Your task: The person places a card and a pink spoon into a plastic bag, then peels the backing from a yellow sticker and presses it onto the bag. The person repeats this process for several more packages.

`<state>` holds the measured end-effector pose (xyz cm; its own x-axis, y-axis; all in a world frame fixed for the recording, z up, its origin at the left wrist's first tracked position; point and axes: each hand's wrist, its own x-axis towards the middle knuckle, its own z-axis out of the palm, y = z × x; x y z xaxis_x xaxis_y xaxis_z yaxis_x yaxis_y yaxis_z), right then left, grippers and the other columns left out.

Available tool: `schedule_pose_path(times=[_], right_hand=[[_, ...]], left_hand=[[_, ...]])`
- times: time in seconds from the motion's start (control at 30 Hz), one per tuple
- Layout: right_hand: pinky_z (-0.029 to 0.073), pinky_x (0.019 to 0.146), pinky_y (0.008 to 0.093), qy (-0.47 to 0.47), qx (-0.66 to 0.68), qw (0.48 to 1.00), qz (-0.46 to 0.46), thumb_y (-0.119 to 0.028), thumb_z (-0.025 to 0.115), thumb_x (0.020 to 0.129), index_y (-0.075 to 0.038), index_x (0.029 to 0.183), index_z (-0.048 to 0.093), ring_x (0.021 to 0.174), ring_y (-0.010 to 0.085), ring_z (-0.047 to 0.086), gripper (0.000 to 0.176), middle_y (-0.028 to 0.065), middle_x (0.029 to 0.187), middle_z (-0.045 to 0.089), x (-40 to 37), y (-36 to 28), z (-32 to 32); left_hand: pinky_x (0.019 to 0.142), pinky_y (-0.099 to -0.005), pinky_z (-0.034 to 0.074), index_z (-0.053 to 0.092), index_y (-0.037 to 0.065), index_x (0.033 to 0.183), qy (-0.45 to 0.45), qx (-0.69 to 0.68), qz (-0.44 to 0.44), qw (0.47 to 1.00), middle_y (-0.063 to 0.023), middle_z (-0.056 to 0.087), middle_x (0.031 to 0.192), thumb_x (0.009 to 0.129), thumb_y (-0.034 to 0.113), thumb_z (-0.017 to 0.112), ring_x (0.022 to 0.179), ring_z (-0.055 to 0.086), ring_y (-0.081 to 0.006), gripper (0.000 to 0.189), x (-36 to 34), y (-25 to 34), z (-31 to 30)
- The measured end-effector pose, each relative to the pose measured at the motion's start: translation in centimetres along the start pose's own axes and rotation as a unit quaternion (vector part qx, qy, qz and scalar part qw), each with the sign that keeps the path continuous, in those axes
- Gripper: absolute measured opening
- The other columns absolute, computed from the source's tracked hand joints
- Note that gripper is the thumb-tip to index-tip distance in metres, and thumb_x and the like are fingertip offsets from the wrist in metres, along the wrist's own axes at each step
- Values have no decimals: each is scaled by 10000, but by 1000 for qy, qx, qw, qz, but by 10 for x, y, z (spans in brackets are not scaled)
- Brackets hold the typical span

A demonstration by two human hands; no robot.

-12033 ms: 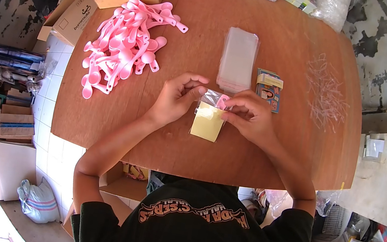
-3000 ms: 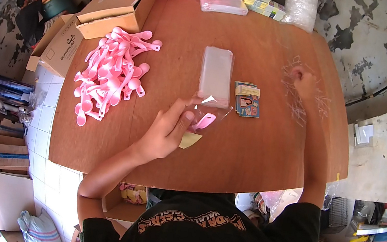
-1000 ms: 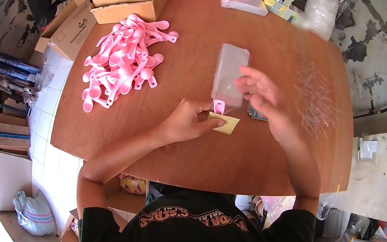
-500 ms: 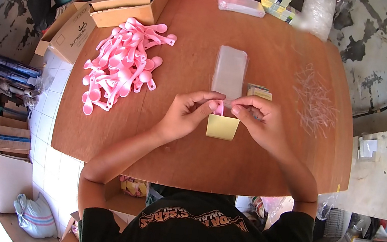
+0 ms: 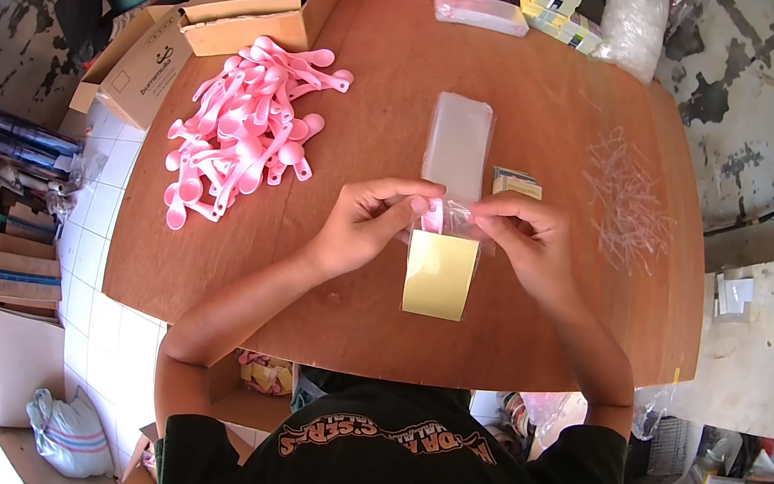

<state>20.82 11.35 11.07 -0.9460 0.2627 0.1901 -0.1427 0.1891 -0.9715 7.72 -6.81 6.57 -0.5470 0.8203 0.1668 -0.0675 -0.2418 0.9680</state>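
While your left hand (image 5: 363,230) and right hand (image 5: 526,244) pinch the clear plastic pouch (image 5: 440,273) at its twelve-o'clock mouth, judge it light, slippery, limp; grip the top corners.

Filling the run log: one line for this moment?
left hand: pinches clear bag | right hand: pinches clear bag | in bag: yellow card, pink spoon

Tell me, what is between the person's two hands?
In the head view: a clear bag holding a pink spoon and a yellow card, pinched at its top by left hand and right hand.
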Motion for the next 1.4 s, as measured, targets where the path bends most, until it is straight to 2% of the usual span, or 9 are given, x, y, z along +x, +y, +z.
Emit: schedule_pose_path(times=[0.07,0.27,0.8,0.87,0.93,1.0,1.07,1.23,1.4], right_hand=[[541,753,275,-10,-24,999,-22,14,604,903,30,939,696,859,155,657,101,92,918,689,0,2,-3],[494,742,230,-37,-9,998,-59,84,553,880,8,938,709,850,108,630,183,61,944,682,-1,6,-5],[476,787,255,-63,-25,996,-63,103,536,865,32,945,696,913,144,608,192,81,986,644,-6,-1,-5],[475,788,258,-65,-13,996,-60,95,543,865,34,942,693,912,143,605,179,81,993,640,-6,-2,-5],[500,718,228,-67,-40,989,-123,83,558,874,35,920,683,836,110,627,142,83,929,653,-4,-4,-5],[516,720,231,-55,-3,994,-94,67,597,867,37,914,677,841,113,635,97,83,919,649,-5,-6,2],[532,722,234,-43,35,996,-65,51,635,861,39,908,670,846,117,642,60,84,910,646,-6,-4,5],[519,794,254,-63,13,998,-17,62,712,808,19,1024,619,940,128,627,239,69,982,601,-7,-3,5],[527,795,264,-85,34,993,-73,62,722,792,28,1079,584,925,142,644,320,84,1068,564,-5,8,7]], left_hand=[[761,-289,581,642,14,1149,-27,15,47,998,-67,675,1055,995,97,500,934,650,-135,225,1,0,-3],[772,-298,584,661,23,1085,-67,7,46,997,-82,672,1080,987,15,456,958,650,-152,228,-1,1,-13],[784,-311,569,652,21,1042,-75,-26,62,995,-95,667,1089,1003,61,451,964,646,-164,209,-3,1,-10],[790,-301,561,645,11,1047,-80,-73,54,993,-95,665,1086,982,69,516,962,637,-151,156,-5,1,-11],[796,-295,557,641,5,1034,-70,-43,78,994,-92,665,1079,953,49,563,966,631,-144,121,-4,-3,-8],[802,-289,554,638,-2,1020,-60,-14,103,993,-90,664,1071,924,30,610,969,626,-136,105,-3,-4,-4],[827,-282,545,627,-10,993,-59,-52,84,993,-79,668,1041,865,-33,667,975,616,-125,136,-2,-4,-2],[856,-292,541,578,-4,1083,-87,-50,48,994,-89,635,1116,842,-67,674,1016,615,-141,267,-2,-2,-8],[886,-313,533,524,13,1183,-106,-50,21,993,-98,579,1216,822,-90,680,1107,585,-166,407,-6,11,-10]])
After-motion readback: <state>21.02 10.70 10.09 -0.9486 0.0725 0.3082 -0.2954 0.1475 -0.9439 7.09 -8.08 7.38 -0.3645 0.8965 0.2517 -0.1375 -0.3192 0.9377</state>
